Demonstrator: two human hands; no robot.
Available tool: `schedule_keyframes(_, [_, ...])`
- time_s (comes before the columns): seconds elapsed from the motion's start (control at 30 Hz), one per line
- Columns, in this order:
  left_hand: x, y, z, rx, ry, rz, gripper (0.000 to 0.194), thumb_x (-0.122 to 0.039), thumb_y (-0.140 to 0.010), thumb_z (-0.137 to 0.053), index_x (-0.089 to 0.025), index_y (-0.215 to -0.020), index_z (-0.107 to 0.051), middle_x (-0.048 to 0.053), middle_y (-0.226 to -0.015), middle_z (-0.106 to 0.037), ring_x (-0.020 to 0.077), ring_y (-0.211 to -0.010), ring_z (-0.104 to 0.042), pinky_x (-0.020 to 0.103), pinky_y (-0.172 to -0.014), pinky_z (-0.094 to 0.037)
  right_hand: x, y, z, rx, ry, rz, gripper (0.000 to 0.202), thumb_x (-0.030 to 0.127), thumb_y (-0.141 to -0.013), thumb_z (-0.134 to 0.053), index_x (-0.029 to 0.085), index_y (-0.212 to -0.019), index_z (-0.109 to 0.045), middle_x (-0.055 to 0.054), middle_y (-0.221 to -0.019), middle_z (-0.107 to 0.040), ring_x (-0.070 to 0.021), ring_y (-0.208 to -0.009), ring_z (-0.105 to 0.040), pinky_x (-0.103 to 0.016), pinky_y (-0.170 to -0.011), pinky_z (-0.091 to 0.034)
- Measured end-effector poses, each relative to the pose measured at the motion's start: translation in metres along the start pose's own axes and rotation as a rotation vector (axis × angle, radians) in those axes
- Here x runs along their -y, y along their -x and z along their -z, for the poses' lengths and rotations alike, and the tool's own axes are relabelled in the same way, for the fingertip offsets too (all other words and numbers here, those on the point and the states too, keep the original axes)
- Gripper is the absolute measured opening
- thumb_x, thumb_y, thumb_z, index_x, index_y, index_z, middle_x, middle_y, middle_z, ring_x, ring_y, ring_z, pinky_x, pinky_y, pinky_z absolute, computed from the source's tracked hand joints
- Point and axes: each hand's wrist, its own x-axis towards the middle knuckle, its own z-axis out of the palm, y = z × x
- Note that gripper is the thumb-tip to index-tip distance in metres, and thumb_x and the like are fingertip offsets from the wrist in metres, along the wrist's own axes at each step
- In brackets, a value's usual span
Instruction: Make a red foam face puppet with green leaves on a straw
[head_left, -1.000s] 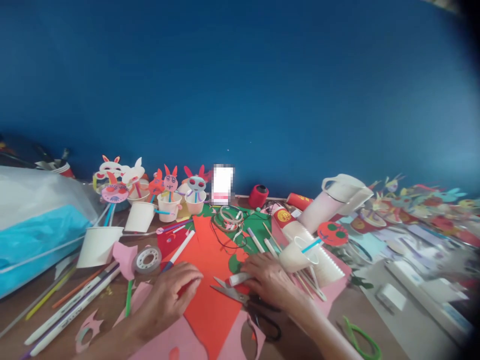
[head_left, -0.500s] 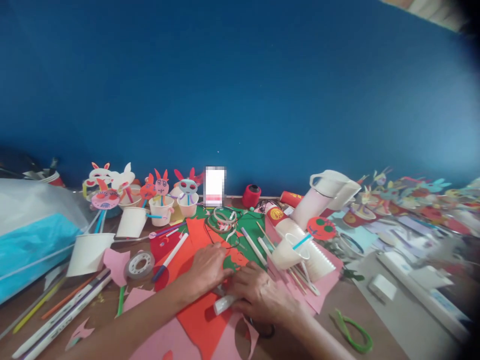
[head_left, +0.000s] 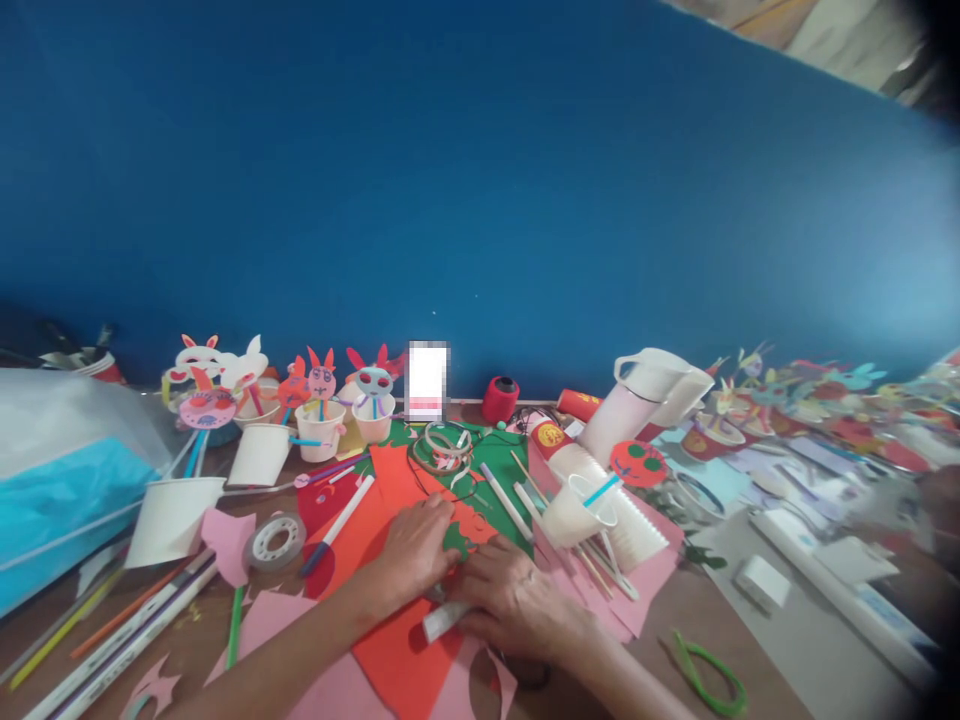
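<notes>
Over the orange-red paper [head_left: 405,660], my left hand [head_left: 420,545] has its fingers curled downward, and their tips meet close to my right hand. My right hand [head_left: 514,590] is also closed, its fingers bent toward the left one. Whatever the fingertips pinch is small and mostly hidden. A white tube-shaped piece [head_left: 442,622] sticks out from beneath my right hand; I cannot tell whether it is gripped. Just beyond the hands lie orange cut-out paper scraps [head_left: 474,525] on green paper [head_left: 501,465].
Left stand paper cups [head_left: 174,520] with paper rabbit faces, a tape roll [head_left: 276,541] and markers [head_left: 135,640]. Right are a tilted cup [head_left: 574,512], stacked cups [head_left: 634,525], a white jug [head_left: 630,400] and a green pipe cleaner [head_left: 712,680]. A blurred dark shape [head_left: 941,520] shows at the right edge.
The view has shifted slightly, and a blurred shape has appeared at the right edge. My hands stay close together over the orange-red paper, with only small finger movements.
</notes>
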Motion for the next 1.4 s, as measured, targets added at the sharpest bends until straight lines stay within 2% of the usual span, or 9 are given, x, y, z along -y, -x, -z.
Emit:
schedule_keyframes(0.27, [-0.010,0.002,0.003,-0.025,0.109,0.004,0.016,-0.021,-0.067,-0.049,-0.019,-0.084,-0.049,0.004,-0.087,-0.057,0.0191,-0.080,-0.054,0.028,-0.065,-0.038,0.002,-0.001,0.001,-0.013,-0.028,-0.007,0.019,0.034,-0.084,-0.049,0.023,-0.094,-0.061,-0.001,-0.087,-0.062,-0.0148,-0.081,-0.054,-0.027,-0.075,-0.035])
schedule_keyframes(0.4, [-0.009,0.005,0.014,-0.036,0.242,0.018,0.008,-0.013,-0.067,-0.044,-0.019,-0.071,-0.047,-0.001,-0.067,-0.054,0.0136,-0.063,-0.051,0.024,-0.057,-0.035,0.002,-0.001,0.000,-0.023,-0.026,0.006,0.016,0.032,-0.083,-0.051,0.022,-0.093,-0.060,-0.002,-0.088,-0.062,-0.0148,-0.082,-0.054,-0.027,-0.076,-0.035])
schedule_keyframes(0.53, [0.011,0.013,0.037,-0.110,0.553,0.058,0.005,-0.019,-0.071,-0.046,-0.019,-0.067,-0.043,-0.004,-0.060,-0.049,0.0115,-0.058,-0.051,0.023,-0.054,-0.038,0.001,0.000,-0.001,-0.037,-0.050,-0.016,0.018,0.030,-0.082,-0.054,0.023,-0.098,-0.058,-0.001,-0.085,-0.063,-0.0150,-0.082,-0.054,-0.028,-0.077,-0.034])
schedule_keyframes(0.6, [0.025,0.020,0.048,-0.177,0.794,0.134,0.010,-0.025,-0.074,-0.047,-0.019,-0.069,-0.041,-0.005,-0.059,-0.048,0.0107,-0.055,-0.053,0.022,-0.051,-0.040,0.000,-0.001,0.000,-0.047,-0.049,-0.047,0.018,0.030,-0.081,-0.055,0.024,-0.097,-0.059,-0.001,-0.083,-0.063,-0.0153,-0.081,-0.054,-0.028,-0.076,-0.034])
schedule_keyframes(0.7, [0.040,0.031,0.058,-0.252,0.977,0.230,0.015,-0.032,-0.074,-0.051,-0.018,-0.074,-0.044,-0.005,-0.054,-0.051,0.0109,-0.050,-0.055,0.020,-0.046,-0.038,-0.003,-0.006,0.003,-0.081,-0.018,-0.093,0.015,0.032,-0.082,-0.053,0.023,-0.090,-0.061,-0.001,-0.080,-0.062,-0.0155,-0.079,-0.054,-0.028,-0.073,-0.035])
schedule_keyframes(0.87, [0.052,0.049,0.065,-0.316,1.080,0.387,0.025,-0.037,-0.072,-0.055,-0.016,-0.085,-0.050,-0.002,-0.051,-0.057,0.0127,-0.045,-0.057,0.019,-0.039,-0.035,-0.014,-0.019,0.003,-0.123,0.055,-0.136,0.014,0.027,-0.085,-0.049,0.021,-0.086,-0.061,-0.002,-0.077,-0.061,-0.0158,-0.077,-0.054,-0.029,-0.071,-0.037])
schedule_keyframes(1.17, [0.099,0.064,0.089,-0.734,1.263,0.380,0.024,-0.031,-0.069,-0.060,-0.017,-0.081,-0.045,-0.004,-0.058,-0.057,0.0176,-0.058,-0.065,0.019,-0.043,-0.042,-0.017,-0.036,-0.010,-0.248,0.166,-0.181,0.023,0.018,-0.082,-0.050,0.022,-0.104,-0.055,-0.007,-0.101,-0.057,-0.0227,-0.093,-0.051,-0.037,-0.078,-0.036])
schedule_keyframes(1.27, [0.096,0.063,0.087,-0.711,1.323,0.379,0.023,-0.029,-0.070,-0.059,-0.020,-0.082,-0.043,-0.006,-0.058,-0.058,0.0173,-0.057,-0.065,0.019,-0.044,-0.043,-0.005,-0.030,-0.006,-0.216,0.166,-0.167,0.016,0.020,-0.086,-0.043,0.021,-0.087,-0.059,-0.004,-0.082,-0.060,-0.0185,-0.078,-0.054,-0.032,-0.072,-0.037])
schedule_keyframes(1.4, [0.087,0.059,0.081,-0.627,1.361,0.406,0.025,-0.027,-0.066,-0.061,-0.020,-0.081,-0.043,-0.004,-0.059,-0.061,0.0168,-0.054,-0.064,0.022,-0.046,-0.046,0.009,-0.019,0.003,-0.069,0.181,-0.154,0.032,0.038,-0.088,-0.040,0.021,-0.068,-0.058,0.000,-0.063,-0.059,-0.0145,-0.060,-0.054,-0.026,-0.058,-0.035])
